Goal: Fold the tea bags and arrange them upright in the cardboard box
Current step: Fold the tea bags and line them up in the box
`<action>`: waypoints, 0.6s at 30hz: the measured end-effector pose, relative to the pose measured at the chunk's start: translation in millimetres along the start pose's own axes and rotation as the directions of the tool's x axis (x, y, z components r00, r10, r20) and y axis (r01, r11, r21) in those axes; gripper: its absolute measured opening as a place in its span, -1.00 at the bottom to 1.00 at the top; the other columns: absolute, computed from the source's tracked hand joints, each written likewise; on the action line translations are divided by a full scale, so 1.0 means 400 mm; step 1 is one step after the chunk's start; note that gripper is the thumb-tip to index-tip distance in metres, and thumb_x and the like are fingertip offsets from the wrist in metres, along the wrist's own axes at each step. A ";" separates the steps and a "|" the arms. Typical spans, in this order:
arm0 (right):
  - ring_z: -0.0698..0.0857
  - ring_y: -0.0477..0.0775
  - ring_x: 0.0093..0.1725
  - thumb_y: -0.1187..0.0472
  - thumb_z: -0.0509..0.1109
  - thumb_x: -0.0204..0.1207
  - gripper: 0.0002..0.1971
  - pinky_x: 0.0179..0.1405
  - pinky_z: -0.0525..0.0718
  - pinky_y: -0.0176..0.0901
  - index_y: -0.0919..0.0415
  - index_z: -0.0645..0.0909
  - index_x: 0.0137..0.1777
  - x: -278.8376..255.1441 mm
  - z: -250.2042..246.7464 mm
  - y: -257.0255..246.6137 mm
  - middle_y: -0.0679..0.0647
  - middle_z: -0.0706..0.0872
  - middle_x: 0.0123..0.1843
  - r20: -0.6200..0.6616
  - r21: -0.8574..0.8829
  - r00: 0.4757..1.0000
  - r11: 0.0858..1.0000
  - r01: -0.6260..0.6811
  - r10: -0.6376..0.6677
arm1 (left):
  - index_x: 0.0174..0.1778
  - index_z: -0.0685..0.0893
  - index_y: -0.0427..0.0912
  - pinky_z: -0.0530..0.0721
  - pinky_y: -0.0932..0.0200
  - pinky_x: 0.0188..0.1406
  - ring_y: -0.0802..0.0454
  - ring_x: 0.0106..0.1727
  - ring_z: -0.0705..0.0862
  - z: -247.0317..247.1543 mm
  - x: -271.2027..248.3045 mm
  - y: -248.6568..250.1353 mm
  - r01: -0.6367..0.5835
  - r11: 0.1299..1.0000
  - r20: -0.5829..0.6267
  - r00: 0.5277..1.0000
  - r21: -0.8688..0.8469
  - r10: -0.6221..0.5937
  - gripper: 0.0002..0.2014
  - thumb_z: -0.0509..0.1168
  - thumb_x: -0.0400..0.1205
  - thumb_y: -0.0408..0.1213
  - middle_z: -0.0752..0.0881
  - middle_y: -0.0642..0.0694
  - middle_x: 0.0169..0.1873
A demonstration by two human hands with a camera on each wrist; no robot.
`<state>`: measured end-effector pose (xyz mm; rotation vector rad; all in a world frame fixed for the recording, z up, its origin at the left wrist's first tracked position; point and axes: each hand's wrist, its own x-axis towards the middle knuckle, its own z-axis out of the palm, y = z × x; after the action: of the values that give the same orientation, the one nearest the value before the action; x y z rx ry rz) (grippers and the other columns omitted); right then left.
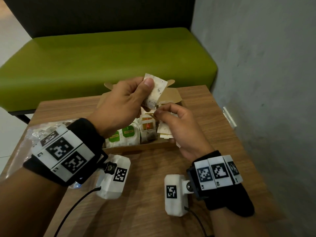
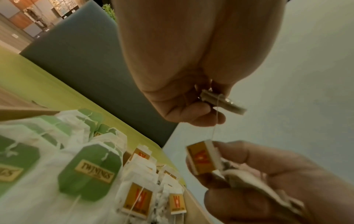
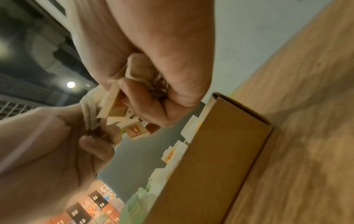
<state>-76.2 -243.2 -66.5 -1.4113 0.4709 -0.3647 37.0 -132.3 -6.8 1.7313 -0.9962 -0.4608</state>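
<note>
My left hand holds a white speckled tea bag up above the cardboard box, thumb pressed on its face. In the left wrist view its thin string runs down from the bag's edge to an orange tag. My right hand pinches that tag just below, over the box, and has more tea bag paper bunched in its palm. Inside the box stand green-tagged bags on the left and orange-tagged bags on the right.
The box's lid flaps stand open at the back of the small wooden table. A clear plastic bag lies at the table's left edge. A green bench stands beyond, and a grey wall runs close on the right.
</note>
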 end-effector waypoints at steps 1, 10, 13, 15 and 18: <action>0.74 -0.01 -0.27 0.22 0.43 0.64 -0.83 -0.58 0.58 -0.25 0.03 0.72 -0.18 -0.006 -0.001 -0.010 0.08 0.79 -0.13 0.021 0.067 0.999 0.997 -0.031 0.030 | -0.09 0.66 -0.25 0.50 0.23 -0.51 0.05 -0.39 0.59 0.000 -0.001 0.001 0.006 1.000 0.004 1.000 0.005 -0.006 -0.58 0.05 0.78 0.00 0.65 -0.32 -0.32; 0.55 -0.19 -0.55 0.24 0.30 0.71 -0.87 -0.79 0.21 -0.39 0.17 0.64 -0.05 -0.008 -0.008 -0.029 0.03 0.65 -0.27 0.061 0.324 0.989 0.934 -0.150 0.137 | -0.03 0.66 -0.26 0.58 0.18 -0.54 0.09 -0.45 0.61 -0.011 -0.012 0.011 0.043 0.999 0.172 0.984 0.017 -0.046 -0.62 0.21 0.63 0.03 0.70 -0.07 -0.34; 0.53 -0.19 -0.55 0.21 0.31 0.73 -0.70 -0.78 0.24 -0.39 0.42 0.60 0.31 -0.009 -0.001 -0.029 0.07 0.65 -0.27 0.057 0.365 0.988 0.918 -0.155 0.145 | -0.16 0.63 -0.17 0.61 0.19 -0.48 0.11 -0.45 0.62 -0.015 -0.017 0.007 0.022 0.997 0.169 0.985 0.068 -0.034 -0.75 0.27 0.64 -0.04 0.67 -0.06 -0.36; 0.50 -0.20 -0.58 0.21 0.33 0.73 -0.63 -0.78 0.27 -0.41 0.48 0.54 0.40 -0.010 0.000 -0.031 0.08 0.66 -0.27 0.044 0.403 0.987 0.901 -0.159 0.154 | -0.13 0.65 -0.17 0.59 0.18 -0.49 0.17 -0.46 0.61 -0.018 -0.020 0.003 0.004 0.994 0.170 0.985 0.112 -0.023 -0.76 0.29 0.64 -0.04 0.68 -0.04 -0.36; 0.48 -0.21 -0.61 0.26 0.31 0.73 -0.76 -0.79 0.27 -0.43 0.36 0.58 0.30 -0.010 -0.008 -0.035 0.02 0.64 -0.35 0.026 0.470 0.984 0.867 -0.165 0.174 | -0.10 0.68 -0.14 0.59 0.08 -0.45 0.17 -0.42 0.66 -0.030 -0.023 -0.003 0.015 0.984 0.173 0.984 0.175 -0.045 -0.69 0.32 0.55 0.06 0.76 -0.02 -0.35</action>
<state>-81.0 -245.7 -52.5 -0.8844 0.4779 -0.3216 40.7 -117.8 -4.6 1.8874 -1.1667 -0.5696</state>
